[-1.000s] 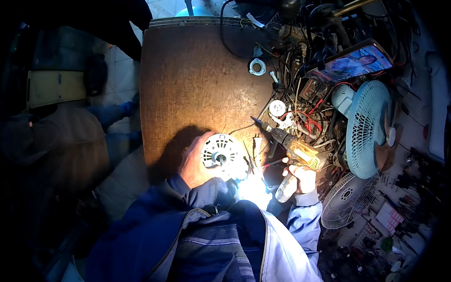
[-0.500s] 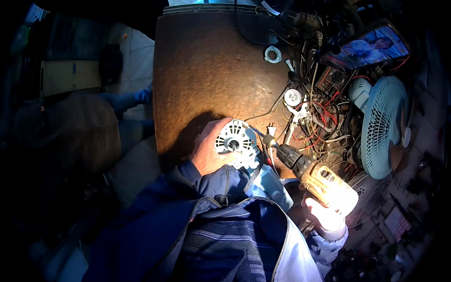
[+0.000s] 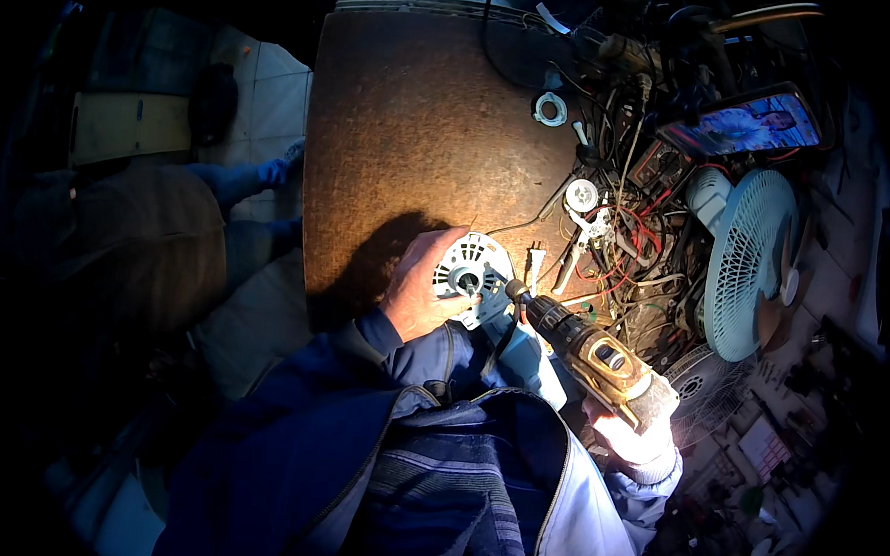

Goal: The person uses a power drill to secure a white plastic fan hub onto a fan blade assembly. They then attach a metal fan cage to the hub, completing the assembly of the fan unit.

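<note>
My left hand (image 3: 420, 285) is wrapped round a white fan motor housing (image 3: 498, 257), a round slotted piece with a shaft in its middle. It is held above the near edge of the wooden table. My right hand (image 3: 628, 433) grips a worn yellow-and-black power drill (image 3: 599, 357). The drill points up and to the left, and its tip is at the right rim of the housing; whether it sits in a screw I cannot tell. Below the housing, a light-blue fan stand part (image 3: 532, 367) lies against my jacket.
Tangled wires (image 3: 631, 235) and a white plug (image 3: 535, 262) cover the table's right side. A white ring (image 3: 550, 109) lies on the wooden table (image 3: 402, 110). At the right stand a pale blue fan (image 3: 754, 264) and a lit phone (image 3: 749, 127). Someone's legs (image 3: 255, 247) show at left.
The drill has moved left and up, bringing its tip to the housing's rim. My right hand has shifted slightly left and down. The left hand still holds the housing.
</note>
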`<state>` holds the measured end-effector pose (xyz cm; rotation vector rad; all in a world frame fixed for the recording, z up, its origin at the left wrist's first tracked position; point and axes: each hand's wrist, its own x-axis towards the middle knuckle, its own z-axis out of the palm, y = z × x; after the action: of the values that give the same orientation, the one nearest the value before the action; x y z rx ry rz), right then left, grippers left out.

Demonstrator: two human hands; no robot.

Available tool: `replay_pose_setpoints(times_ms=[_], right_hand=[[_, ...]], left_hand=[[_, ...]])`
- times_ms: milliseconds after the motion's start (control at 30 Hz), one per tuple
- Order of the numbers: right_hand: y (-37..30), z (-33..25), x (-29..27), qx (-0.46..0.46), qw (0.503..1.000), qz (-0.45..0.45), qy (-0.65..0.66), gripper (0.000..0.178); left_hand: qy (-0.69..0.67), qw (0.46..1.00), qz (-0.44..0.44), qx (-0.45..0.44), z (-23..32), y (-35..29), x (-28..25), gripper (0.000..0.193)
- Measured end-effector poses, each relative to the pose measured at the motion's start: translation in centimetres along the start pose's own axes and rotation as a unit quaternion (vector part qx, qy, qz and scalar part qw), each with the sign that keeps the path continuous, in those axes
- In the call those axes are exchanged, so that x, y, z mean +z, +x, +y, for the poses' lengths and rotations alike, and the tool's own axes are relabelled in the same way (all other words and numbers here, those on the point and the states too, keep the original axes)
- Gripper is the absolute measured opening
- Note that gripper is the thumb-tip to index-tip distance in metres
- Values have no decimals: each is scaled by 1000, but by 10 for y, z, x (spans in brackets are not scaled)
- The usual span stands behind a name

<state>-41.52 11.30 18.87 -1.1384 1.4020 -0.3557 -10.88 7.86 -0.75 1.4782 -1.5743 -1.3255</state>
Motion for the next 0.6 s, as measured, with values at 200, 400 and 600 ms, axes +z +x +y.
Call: replay_pose_setpoints(times_ms=[200, 400, 600], right_hand=[[9, -18, 3, -58, 993, -14, -101, 58], [20, -52, 12, -150, 889, -93, -422, 53], [20, -61, 1, -53, 917, -152, -365, 76]], left_hand=[[17, 1000, 8, 5, 0, -1, 0, 88], [24, 1000, 10, 18, -7, -1, -1, 86], [-10, 998, -20, 56, -13, 4, -3, 84]])
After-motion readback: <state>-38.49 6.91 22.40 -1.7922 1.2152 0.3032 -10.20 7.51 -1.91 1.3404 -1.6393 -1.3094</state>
